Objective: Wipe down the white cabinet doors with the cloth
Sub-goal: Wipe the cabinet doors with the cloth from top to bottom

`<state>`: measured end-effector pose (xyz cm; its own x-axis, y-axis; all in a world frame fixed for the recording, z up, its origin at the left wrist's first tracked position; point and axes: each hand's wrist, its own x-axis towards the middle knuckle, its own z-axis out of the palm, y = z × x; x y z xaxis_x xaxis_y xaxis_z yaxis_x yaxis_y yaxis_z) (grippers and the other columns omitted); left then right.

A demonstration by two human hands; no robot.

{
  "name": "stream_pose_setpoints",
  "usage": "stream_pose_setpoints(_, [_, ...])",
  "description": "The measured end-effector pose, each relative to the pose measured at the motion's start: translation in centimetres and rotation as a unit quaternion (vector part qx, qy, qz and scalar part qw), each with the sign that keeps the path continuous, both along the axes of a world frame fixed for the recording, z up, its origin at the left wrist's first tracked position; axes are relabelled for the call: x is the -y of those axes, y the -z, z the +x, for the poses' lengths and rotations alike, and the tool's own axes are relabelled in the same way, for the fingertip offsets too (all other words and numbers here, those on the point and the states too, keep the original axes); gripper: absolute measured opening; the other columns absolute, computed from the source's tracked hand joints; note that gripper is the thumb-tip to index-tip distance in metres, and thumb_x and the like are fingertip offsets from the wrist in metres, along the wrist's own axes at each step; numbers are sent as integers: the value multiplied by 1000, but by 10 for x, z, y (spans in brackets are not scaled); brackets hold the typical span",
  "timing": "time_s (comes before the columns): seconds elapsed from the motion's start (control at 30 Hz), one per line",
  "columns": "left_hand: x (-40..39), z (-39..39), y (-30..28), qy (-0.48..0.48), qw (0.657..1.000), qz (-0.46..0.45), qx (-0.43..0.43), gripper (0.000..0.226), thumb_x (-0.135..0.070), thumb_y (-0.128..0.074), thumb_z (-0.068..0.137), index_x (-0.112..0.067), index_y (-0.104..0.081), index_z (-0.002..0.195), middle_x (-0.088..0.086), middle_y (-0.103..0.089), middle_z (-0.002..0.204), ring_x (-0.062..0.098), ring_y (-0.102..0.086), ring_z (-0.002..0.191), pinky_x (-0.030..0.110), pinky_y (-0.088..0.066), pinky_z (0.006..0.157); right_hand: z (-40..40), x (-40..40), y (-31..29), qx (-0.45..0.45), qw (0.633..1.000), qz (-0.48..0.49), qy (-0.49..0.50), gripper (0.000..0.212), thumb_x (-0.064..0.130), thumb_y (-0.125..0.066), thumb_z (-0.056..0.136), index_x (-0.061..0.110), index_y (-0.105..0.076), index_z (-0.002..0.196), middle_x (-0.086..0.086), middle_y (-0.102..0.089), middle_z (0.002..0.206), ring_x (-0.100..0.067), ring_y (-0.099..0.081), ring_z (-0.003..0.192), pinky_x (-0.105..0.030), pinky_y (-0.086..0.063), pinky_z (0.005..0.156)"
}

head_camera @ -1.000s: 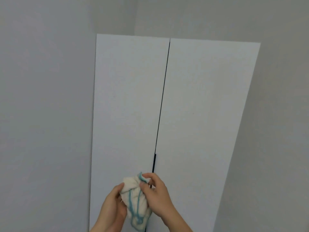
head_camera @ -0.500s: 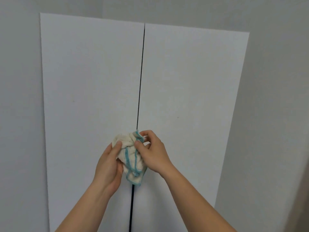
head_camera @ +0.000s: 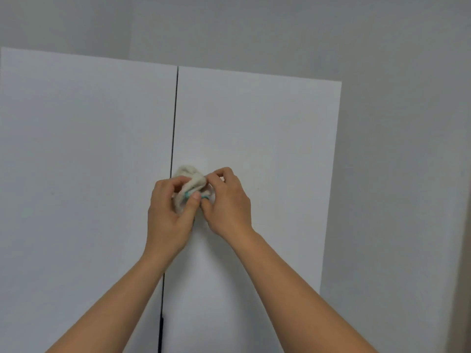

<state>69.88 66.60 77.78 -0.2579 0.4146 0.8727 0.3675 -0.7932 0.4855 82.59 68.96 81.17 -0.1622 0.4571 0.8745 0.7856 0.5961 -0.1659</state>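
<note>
Both hands (head_camera: 198,207) around bunched cloth (head_camera: 191,180)

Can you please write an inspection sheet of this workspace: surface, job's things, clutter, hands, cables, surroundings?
Surface: left cabinet door and right cabinet door, white, closed, with a thin dark gap between them.
Job's things: cloth, off-white with teal edging, bunched up in front of the doors.
Clutter: nothing seen.
Hands: left hand and right hand both grip the cloth.
Cables: nothing seen.
Surroundings: plain grey wall above and to the right.
</note>
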Motion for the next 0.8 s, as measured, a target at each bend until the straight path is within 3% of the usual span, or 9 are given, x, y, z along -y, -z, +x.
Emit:
stream_pose_setpoints(0.07, [-20, 9, 13, -70, 989, 43, -124, 30, -30, -65, 92, -28, -61, 122, -10, -50, 125, 15, -53, 117, 27, -45, 94, 22, -13, -4, 20, 1000, 8, 12, 18, 25, -65, 93, 23, -67, 111, 6, -49, 123, -16, -48, 109, -32, -44, 65])
stream_pose_setpoints(0.13, [-42, 9, 32, -188, 947, 72, -252, 38, -29, -64, 90, -25, -62, 128, 0, -48, 136, 27, -48, 128, 44, -40, 107, 43, -25, 1, 51, 998, 20, 14, 16, 27, -64, 95, 26, -71, 109, 7, -50, 118, -16, -47, 108, -34, -46, 69])
stream_pose_setpoints(0.2, [-58, 4, 49, -243, 912, 79, -322, 42, -30, -63, 89, -24, -62, 131, 9, -46, 145, 35, -42, 139, 56, -30, 117, 60, -31, 9, 83, 996, 29, -2, 21, 28, -62, 95, 30, -72, 114, 6, -51, 116, -16, -47, 107, -32, -47, 76])
stream_pose_setpoints(0.37, [-70, 5, 42, -258, 906, 106, -318, 32, -32, -61, 93, -22, -71, 120, 14, -50, 142, 38, -44, 138, 62, -30, 113, 90, -36, 7, 47, 989, 135, 30, 19, 29, -61, 84, 24, -74, 96, 4, -59, 111, -17, -51, 102, -34, -41, 83])
stream_pose_setpoints(0.5, [-73, 15, 16, -198, 940, 119, -252, 22, -34, -59, 96, -17, -71, 103, 9, -53, 134, 32, -49, 122, 57, -39, 100, 120, -44, -20, -38, 978, 172, 109, 38, 25, -56, 87, 21, -69, 123, -2, -58, 133, -24, -49, 127, -37, -37, 101])
stream_pose_setpoints(0.6, [-80, 18, 13, -169, 957, 117, -204, 47, -40, -60, 93, -10, -58, 128, 4, -53, 137, 28, -50, 123, 53, -41, 102, 142, -51, -38, -46, 970, 175, 161, 52, 24, -45, 96, 17, -54, 147, -5, -47, 157, -27, -36, 148, -43, -27, 120])
stream_pose_setpoints(0.67, [-86, 17, 16, -194, 953, 88, -217, 69, -47, -57, 92, -9, -42, 148, 5, -41, 153, 26, -40, 141, 51, -32, 116, 153, -58, -46, -38, 968, 176, 176, 55, 25, -37, 101, 16, -46, 154, -4, -39, 165, -26, -28, 155, -45, -22, 126])
stream_pose_setpoints(0.73, [-90, 19, 19, -230, 938, 60, -252, 75, -52, -45, 97, -17, -24, 160, 1, -20, 167, 21, -19, 155, 52, -17, 125, 159, -64, -51, -27, 967, 181, 176, 55, 26, -33, 104, 18, -41, 158, -2, -33, 169, -23, -23, 158, -46, -18, 129])
stream_pose_setpoints(0.8, [-93, 24, 24, -243, 925, 57, -288, 72, -53, -36, 100, -22, -15, 162, -1, -11, 170, 20, -10, 158, 52, -10, 126, 160, -70, -53, -17, 964, 197, 176, 55, 24, -33, 105, 18, -40, 159, -1, -31, 170, -22, -21, 159, -46, -15, 130])
